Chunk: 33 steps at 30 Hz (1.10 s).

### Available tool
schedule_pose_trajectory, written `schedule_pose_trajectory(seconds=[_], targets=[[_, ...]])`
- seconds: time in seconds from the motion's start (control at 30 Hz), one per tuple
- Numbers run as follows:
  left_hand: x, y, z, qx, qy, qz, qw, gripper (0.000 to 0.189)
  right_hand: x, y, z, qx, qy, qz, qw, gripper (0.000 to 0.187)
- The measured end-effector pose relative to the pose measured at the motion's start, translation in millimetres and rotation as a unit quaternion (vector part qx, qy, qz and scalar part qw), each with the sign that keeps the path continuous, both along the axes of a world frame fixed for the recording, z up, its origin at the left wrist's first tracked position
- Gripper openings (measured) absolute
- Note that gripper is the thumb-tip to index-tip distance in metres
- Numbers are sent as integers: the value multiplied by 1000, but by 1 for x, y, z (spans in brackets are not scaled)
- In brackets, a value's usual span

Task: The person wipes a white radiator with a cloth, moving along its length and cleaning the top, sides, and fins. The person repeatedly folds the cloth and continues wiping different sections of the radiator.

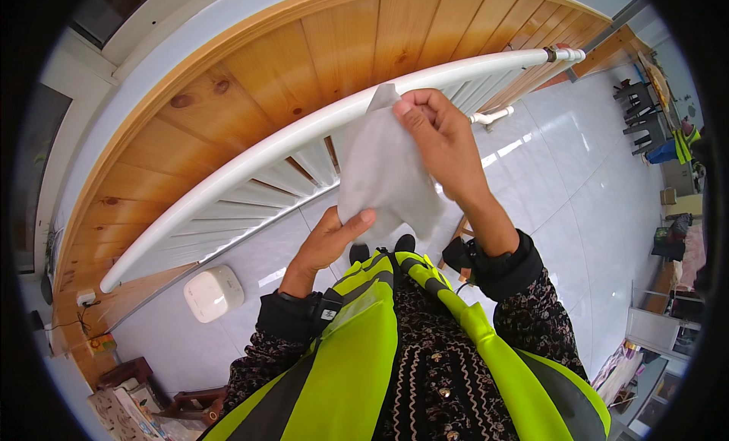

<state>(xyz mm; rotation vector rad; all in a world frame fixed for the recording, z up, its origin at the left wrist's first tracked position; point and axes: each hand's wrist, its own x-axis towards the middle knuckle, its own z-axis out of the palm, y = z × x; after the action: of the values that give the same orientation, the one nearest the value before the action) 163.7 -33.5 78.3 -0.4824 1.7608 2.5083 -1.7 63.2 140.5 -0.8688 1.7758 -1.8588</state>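
Observation:
A light grey cloth (381,167) hangs between my two hands, in front of a white radiator (228,186). My right hand (441,139) pinches its upper right edge between thumb and fingers. Lower down, my left hand (336,236) grips the cloth's left edge, thumb on top and the other fingers partly behind it. One corner of the cloth stands up over the radiator's thick top pipe, and its lower edge hangs loose above my shoes. Whether the cloth touches the radiator, I cannot tell.
Wood panelling (342,48) runs behind the radiator. A white bin-like box (213,293) stands on the tiled floor (541,173) at the left. Dark stools (641,119) and a person in a yellow vest (683,145) are at the far right. Wooden furniture with piled things (136,407) is at lower left.

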Motion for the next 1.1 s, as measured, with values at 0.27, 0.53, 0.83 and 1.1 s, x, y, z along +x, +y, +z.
schedule_pose_trajectory(seconds=[0.27, 0.53, 0.83, 1.1], targets=[[2, -16, -9, 266, -51, 12, 963, 45, -11, 31, -28, 153, 198, 74, 965, 47], [19, -37, 4, 156, -162, -63, 972, 37, 64, 36, -66, 201, 136, 265, 933, 85], [19, -90, 16, -314, -87, 83, 942, 28, 25, 49, -102, 197, -115, 215, 950, 25], [13, -127, 3, -702, 27, 170, 691, 22, -95, 44, -91, -21, -60, -299, 952, 36]])
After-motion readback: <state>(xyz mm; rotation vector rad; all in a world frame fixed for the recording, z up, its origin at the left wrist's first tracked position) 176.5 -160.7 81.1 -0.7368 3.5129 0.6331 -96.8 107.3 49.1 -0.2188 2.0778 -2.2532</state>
